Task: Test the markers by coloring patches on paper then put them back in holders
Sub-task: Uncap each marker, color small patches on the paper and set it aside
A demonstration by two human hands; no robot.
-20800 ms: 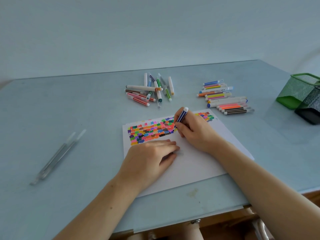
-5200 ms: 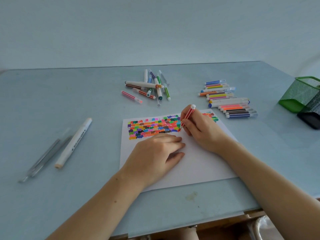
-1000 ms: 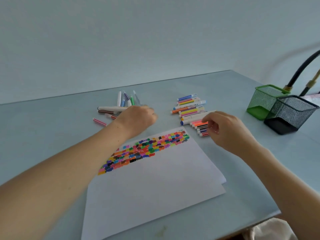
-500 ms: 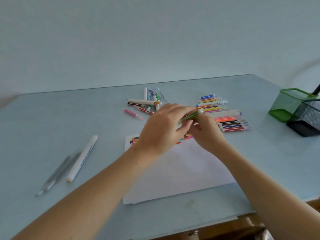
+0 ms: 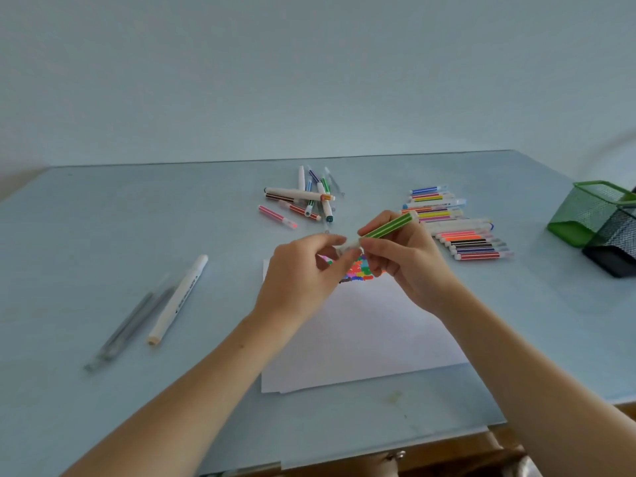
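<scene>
Pinched above the white paper sheet [image 5: 361,332], the light, stiff green-striped plastic marker [image 5: 389,228] is gripped mid-barrel by the right hand [image 5: 409,259], its pale cap [image 5: 348,245] nipped by the left hand [image 5: 303,273].

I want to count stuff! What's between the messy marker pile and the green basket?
The tidy row of markers lies between pile and green basket, head view.

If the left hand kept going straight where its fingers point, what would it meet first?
The left hand points right, at the cap end of the green marker in the right hand; they already look in contact, though depth is unclear.
</scene>
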